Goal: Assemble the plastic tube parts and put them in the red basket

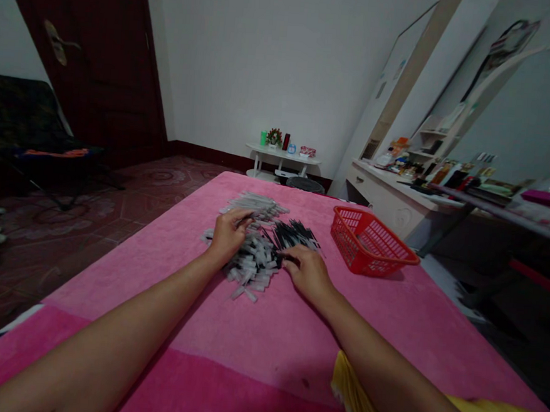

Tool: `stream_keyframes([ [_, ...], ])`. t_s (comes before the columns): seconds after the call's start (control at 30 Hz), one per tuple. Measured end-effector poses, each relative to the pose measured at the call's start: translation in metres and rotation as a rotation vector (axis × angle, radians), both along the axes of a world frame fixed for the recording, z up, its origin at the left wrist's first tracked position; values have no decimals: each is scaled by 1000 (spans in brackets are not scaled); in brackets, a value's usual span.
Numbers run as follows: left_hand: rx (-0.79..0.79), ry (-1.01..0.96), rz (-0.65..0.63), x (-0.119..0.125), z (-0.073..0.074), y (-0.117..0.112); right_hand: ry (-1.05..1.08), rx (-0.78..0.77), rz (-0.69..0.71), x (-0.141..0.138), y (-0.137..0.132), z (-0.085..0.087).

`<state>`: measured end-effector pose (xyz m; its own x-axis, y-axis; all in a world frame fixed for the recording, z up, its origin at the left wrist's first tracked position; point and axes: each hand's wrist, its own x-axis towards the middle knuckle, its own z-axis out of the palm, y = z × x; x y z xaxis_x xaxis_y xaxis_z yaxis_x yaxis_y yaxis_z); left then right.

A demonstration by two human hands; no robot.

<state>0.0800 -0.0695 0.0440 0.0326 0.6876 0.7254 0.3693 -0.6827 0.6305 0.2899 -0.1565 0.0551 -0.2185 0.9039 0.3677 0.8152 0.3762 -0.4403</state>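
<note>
My left hand [228, 233] is over the left side of the piles, its fingers pinched together; what is in them is too small to make out. My right hand [309, 271] is closed at the right edge of the near pile, with something small and dark at its fingertips. Between the hands lies a heap of short, translucent, cap-like pieces [252, 267], with dark bits among them. Behind it is a pile of long, pale, tube-like sticks [258, 206]. Thin black sticks [296, 234] with pale ends lie beyond my right hand.
A red plastic basket [371, 244] stands to the right on the pink cloth [190, 344]. Beyond the far edge is a small white table [283, 155] with a cup and flowers. A dresser [393, 195] stands at right, a folding chair [30, 126] at left.
</note>
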Motion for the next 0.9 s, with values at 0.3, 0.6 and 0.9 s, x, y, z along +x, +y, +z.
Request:
stream_keyframes([
  [0.3, 63, 198, -2, 1, -7, -7, -11, -9, -22, -5, 5, -10],
  [0.6, 113, 293, -35, 5, -9, -14, 27, 32, -52, -6, 1, -15],
  [0.9, 83, 292, -39, 6, -8, -17, 363, 84, -155, -20, 19, 1],
])
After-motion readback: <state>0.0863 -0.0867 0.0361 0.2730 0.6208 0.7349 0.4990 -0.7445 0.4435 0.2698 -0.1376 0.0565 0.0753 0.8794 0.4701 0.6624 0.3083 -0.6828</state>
